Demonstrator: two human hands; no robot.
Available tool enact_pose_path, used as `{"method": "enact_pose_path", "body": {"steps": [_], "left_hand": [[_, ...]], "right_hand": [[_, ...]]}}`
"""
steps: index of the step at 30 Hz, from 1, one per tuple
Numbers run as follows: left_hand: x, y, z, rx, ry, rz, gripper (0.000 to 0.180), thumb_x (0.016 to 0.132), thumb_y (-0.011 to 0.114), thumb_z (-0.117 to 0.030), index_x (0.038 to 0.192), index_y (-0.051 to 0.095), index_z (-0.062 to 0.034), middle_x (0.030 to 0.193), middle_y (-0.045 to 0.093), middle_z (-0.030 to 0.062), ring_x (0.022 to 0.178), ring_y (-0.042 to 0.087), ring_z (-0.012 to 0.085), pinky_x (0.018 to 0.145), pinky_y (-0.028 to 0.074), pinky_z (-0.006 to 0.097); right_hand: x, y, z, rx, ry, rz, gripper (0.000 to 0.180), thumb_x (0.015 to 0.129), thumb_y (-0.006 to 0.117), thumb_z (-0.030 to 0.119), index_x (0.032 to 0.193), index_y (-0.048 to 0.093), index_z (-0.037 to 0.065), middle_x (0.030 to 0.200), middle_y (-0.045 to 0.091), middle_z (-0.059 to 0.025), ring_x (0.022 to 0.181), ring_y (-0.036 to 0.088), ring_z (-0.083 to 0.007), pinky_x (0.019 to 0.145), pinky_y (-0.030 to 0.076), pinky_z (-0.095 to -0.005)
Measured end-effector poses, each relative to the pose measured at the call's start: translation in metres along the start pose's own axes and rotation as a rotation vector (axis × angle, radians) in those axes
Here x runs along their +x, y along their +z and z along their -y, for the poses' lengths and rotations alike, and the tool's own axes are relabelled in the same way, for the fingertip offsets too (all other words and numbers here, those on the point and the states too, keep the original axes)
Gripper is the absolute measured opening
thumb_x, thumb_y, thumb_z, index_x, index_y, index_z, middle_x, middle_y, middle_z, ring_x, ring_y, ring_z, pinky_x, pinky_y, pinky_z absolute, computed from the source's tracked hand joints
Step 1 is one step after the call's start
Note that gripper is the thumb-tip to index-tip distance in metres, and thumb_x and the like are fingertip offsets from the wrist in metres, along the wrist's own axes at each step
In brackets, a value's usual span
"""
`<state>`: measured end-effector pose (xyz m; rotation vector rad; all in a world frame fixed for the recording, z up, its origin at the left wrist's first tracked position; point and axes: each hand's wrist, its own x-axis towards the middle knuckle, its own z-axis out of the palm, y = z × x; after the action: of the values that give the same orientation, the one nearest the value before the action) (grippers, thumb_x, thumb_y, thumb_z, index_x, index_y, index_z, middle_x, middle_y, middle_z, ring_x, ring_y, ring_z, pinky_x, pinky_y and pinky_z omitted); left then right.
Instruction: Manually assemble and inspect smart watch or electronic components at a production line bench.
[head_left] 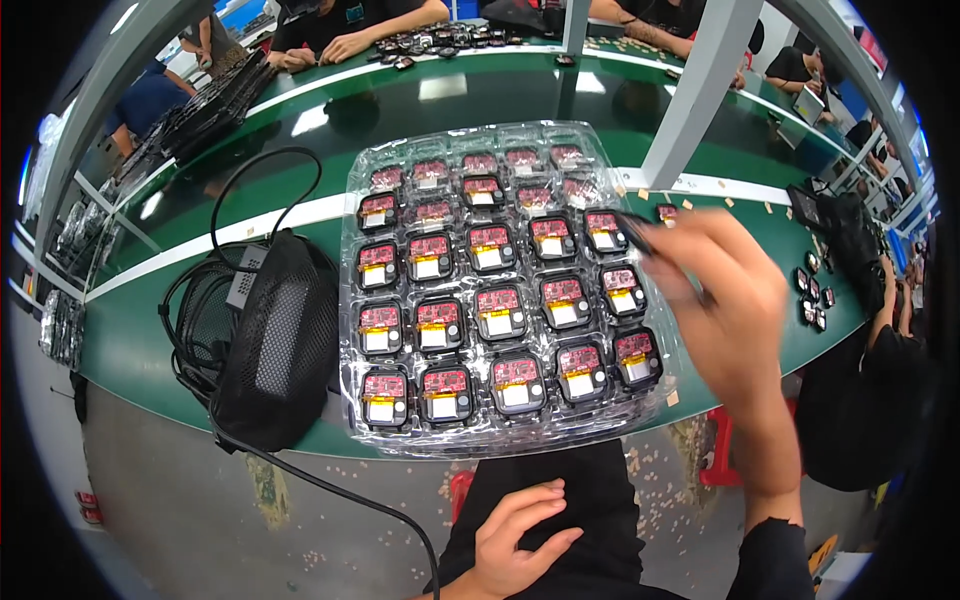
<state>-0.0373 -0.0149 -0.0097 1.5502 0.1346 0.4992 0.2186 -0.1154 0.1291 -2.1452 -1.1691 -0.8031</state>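
Observation:
A clear plastic tray holds rows of square black smartwatch cases, showing red circuit boards, yellow strips and white or silver blocks. At the tray's right edge, my right hand pinches a thin black piece, blurred by motion; its kind is unclear. It is beside a watch case in the right column; whether they touch, I cannot tell. Several pockets in the two far rows show only plastic over red parts. My left hand hovers over my lap, fingers spread and holding nothing.
Left of the tray lies a black mesh bag with cables. A grey post rises behind the tray's far right. Loose watch cases lie on the green table to the right. Other people work across the conveyor.

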Motion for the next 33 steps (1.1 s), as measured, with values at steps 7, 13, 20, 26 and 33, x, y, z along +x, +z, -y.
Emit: {"method": "enact_pose_path", "body": {"steps": [7,13,20,26,33], "left_hand": [[-0.011,0.005,0.000,0.080,-0.139,0.080,0.037,0.076,0.086,-0.002,0.110,0.071,0.0005,0.114,0.070,0.0176,0.106,0.069,0.0323,0.092,0.056,0.038],[-0.006,0.003,0.007,0.087,-0.185,0.078,0.034,0.077,0.084,-0.001,0.108,0.070,0.0006,0.113,0.070,0.0174,0.105,0.069,0.0321,0.091,0.056,0.037],[0.009,0.001,0.006,0.073,-0.174,0.074,0.032,0.078,0.083,0.000,0.108,0.070,0.0010,0.113,0.070,0.0179,0.104,0.069,0.0314,0.091,0.055,0.036],[0.015,0.002,0.009,0.075,-0.158,0.112,0.029,0.081,0.080,0.000,0.108,0.071,0.0007,0.112,0.070,0.0175,0.103,0.070,0.0318,0.091,0.055,0.036],[0.019,0.004,0.010,0.051,-0.227,0.170,0.027,0.081,0.080,0.000,0.107,0.072,0.0000,0.111,0.070,0.0160,0.103,0.070,0.0316,0.090,0.056,0.036]], "right_hand": [[0.054,0.043,-0.035,-0.308,0.058,0.399,0.019,0.080,0.066,-0.003,0.097,0.073,0.004,0.100,0.068,-0.0100,0.087,0.069,-0.0344,0.077,0.056,-0.0462],[0.052,0.037,-0.045,-0.218,0.072,0.514,0.035,0.080,0.060,-0.007,0.110,0.074,0.003,0.106,0.068,-0.0139,0.097,0.068,-0.0363,0.086,0.056,-0.0457],[0.018,-0.004,-0.086,-0.082,0.257,0.247,0.033,0.087,0.057,-0.005,0.117,0.070,-0.001,0.113,0.068,-0.0180,0.103,0.067,-0.0387,0.089,0.053,-0.0449],[-0.061,-0.022,-0.146,-0.385,0.714,0.329,0.034,0.090,0.071,0.018,0.117,0.069,-0.003,0.112,0.068,-0.0197,0.107,0.066,-0.0397,0.091,0.052,-0.0429],[-0.103,-0.040,-0.115,-0.264,0.767,0.356,0.037,0.079,0.080,0.017,0.105,0.066,-0.005,0.104,0.067,-0.0166,0.090,0.065,-0.0338,0.084,0.050,-0.0396]]}}
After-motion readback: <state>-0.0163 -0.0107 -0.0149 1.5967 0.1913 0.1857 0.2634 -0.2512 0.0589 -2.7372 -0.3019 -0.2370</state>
